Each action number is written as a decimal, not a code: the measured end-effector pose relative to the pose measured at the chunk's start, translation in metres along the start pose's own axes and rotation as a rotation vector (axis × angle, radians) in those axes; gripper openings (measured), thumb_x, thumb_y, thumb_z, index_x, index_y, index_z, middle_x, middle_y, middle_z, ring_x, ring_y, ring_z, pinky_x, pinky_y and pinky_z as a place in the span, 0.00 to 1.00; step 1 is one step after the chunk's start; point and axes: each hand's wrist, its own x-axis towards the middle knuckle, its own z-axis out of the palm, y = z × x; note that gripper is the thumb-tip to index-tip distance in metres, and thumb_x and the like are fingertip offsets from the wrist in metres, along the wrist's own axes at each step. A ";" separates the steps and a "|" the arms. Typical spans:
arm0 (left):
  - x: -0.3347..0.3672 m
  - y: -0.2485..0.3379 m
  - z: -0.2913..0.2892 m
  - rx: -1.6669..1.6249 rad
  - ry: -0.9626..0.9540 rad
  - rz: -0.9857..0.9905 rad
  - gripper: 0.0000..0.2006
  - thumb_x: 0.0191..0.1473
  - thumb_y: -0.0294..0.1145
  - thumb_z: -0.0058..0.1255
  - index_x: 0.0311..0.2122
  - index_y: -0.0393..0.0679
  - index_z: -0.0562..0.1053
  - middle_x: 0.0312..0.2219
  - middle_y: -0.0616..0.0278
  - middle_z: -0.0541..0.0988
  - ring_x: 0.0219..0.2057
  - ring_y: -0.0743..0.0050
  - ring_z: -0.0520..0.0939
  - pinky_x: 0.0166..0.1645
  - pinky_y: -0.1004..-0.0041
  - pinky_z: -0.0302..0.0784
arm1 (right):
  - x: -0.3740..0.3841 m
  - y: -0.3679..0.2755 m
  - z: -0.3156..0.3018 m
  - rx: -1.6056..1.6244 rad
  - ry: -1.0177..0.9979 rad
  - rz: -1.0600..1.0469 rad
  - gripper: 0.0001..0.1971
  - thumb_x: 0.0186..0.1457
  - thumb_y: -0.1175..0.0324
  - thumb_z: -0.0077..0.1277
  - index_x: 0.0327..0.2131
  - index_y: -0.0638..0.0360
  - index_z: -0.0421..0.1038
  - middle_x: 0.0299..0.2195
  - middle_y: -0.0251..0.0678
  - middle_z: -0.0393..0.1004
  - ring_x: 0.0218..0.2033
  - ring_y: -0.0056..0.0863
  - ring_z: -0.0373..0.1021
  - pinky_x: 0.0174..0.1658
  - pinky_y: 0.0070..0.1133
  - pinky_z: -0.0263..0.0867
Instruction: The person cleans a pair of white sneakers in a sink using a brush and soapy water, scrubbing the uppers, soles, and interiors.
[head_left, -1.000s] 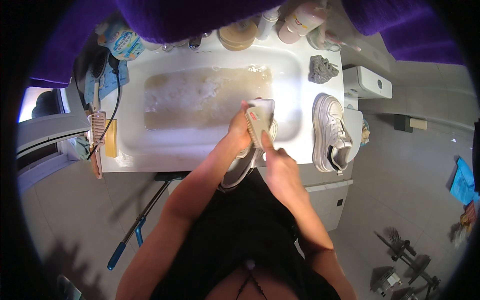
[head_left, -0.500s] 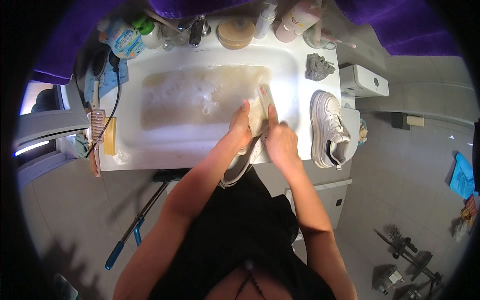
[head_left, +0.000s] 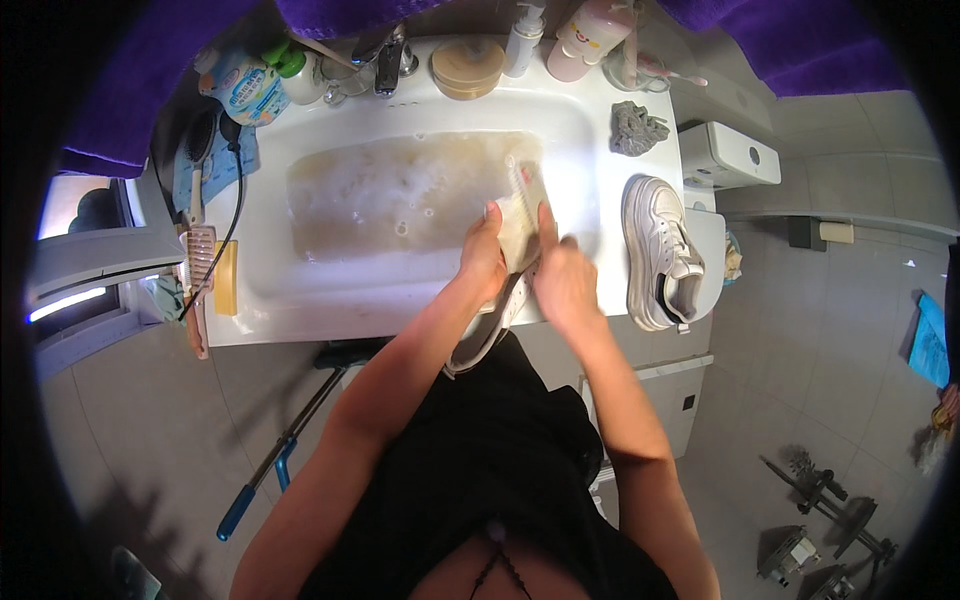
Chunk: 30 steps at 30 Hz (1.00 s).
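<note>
Over the near right part of a white sink (head_left: pixel 275 285), my left hand (head_left: pixel 484 258) is closed round a white sneaker (head_left: pixel 516 238). The shoe's toe points away from me, and its open heel end hangs past the front edge, close to my black clothing. My right hand (head_left: pixel 567 288) grips a pale scrub brush (head_left: pixel 535 190), its forefinger stretched along the back. White bristles lie against the toe's right side. My fingers hide the middle of the shoe and the brush's near end. Murky brown, foamy water (head_left: pixel 375 195) stands in the basin.
Another white sneaker (head_left: pixel 662 255) stands on the right rim, below a grey mesh puff (head_left: pixel 638 128). Behind the basin are a faucet (head_left: pixel 391 70), a round tan box (head_left: pixel 468 70) and bottles. A yellow bar (head_left: pixel 227 278) and hairbrushes lie left. A blue-handled pole (head_left: pixel 270 460) leans below.
My view has shifted slightly. Both hands keep their grip on the sneaker and the brush, and the bristles stay at the toe with only a small movement.
</note>
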 end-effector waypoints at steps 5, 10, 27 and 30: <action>0.007 0.004 0.001 0.093 0.023 0.033 0.25 0.59 0.48 0.29 0.49 0.34 0.61 0.45 0.52 0.69 0.44 0.59 0.73 0.49 0.62 0.69 | 0.044 0.033 0.007 0.352 0.157 0.129 0.26 0.50 0.72 0.46 0.54 0.62 0.57 0.23 0.46 0.71 0.19 0.34 0.66 0.27 0.26 0.64; 0.003 0.006 -0.008 0.197 -0.044 -0.014 0.23 0.59 0.44 0.34 0.49 0.33 0.61 0.45 0.52 0.70 0.44 0.61 0.73 0.49 0.65 0.69 | 0.026 0.020 0.015 1.007 0.111 0.261 0.28 0.48 0.69 0.53 0.53 0.64 0.58 0.22 0.32 0.69 0.22 0.18 0.64 0.25 0.19 0.62; -0.060 0.027 -0.068 1.182 0.234 0.362 0.13 0.52 0.32 0.49 0.21 0.34 0.66 0.13 0.74 0.59 0.19 0.88 0.56 0.20 0.78 0.53 | 0.028 0.034 0.025 1.309 0.081 0.565 0.27 0.48 0.79 0.48 0.54 0.67 0.54 0.18 0.26 0.62 0.13 0.11 0.53 0.13 0.13 0.45; -0.055 0.021 -0.071 1.179 0.256 0.373 0.13 0.51 0.34 0.48 0.22 0.34 0.68 0.12 0.61 0.61 0.16 0.79 0.57 0.21 0.73 0.57 | 0.014 0.042 0.036 0.996 0.339 0.405 0.26 0.52 0.76 0.42 0.56 0.62 0.52 0.22 0.28 0.63 0.16 0.11 0.53 0.17 0.13 0.51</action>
